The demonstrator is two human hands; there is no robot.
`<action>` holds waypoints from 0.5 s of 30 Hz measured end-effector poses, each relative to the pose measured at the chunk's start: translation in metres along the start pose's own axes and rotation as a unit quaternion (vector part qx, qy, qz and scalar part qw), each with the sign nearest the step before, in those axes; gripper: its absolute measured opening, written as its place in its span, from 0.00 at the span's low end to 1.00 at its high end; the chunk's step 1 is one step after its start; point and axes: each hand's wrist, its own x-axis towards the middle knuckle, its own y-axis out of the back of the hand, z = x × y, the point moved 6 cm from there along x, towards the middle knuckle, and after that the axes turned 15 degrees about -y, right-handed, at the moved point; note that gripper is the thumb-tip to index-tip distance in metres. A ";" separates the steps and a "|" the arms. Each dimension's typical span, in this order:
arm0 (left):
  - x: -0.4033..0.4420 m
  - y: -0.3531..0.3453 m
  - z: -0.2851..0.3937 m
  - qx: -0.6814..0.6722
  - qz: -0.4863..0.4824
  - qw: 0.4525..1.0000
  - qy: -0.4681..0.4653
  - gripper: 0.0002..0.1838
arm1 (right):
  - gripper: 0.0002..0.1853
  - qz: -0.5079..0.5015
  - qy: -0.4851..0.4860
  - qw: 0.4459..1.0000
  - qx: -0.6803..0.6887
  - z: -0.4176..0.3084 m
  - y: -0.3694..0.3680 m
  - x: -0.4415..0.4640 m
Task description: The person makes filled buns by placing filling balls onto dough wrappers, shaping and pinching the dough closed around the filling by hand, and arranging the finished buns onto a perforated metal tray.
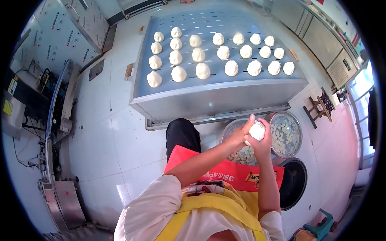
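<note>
A round white dough ball [257, 131] is held up in front of my body, over the bowls. My left hand [239, 134] presses against its left side, thumb raised. Around its right and lower side, my right hand [263, 143] is curled. The two hands partly cover the ball. Beneath them stands a clear bowl [227, 129] with small pale chunks in it, half hidden by my forearms. A second clear bowl [299, 134], also holding pale pieces, sits just right of my right hand.
Ahead is a low metal table with a slotted blue-grey top [181, 89], bearing several dough balls [178, 74] in rows. A black basin [296, 184] stands by my right side. Farther right is a folding stool [321, 105]. A red apron [217, 172] covers my lap.
</note>
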 end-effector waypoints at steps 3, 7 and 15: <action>-0.002 -0.002 0.008 -0.013 0.003 1.000 -0.004 0.36 | 0.48 0.018 0.107 0.989 -0.098 -0.009 0.000 0.000; -0.001 0.005 0.010 0.042 0.017 0.999 -0.024 0.36 | 0.45 -0.027 0.068 0.997 -0.014 -0.016 -0.010 -0.001; 0.007 0.029 0.018 -0.008 0.044 0.999 -0.030 0.32 | 0.42 -0.064 0.078 0.994 -0.032 -0.021 -0.028 0.013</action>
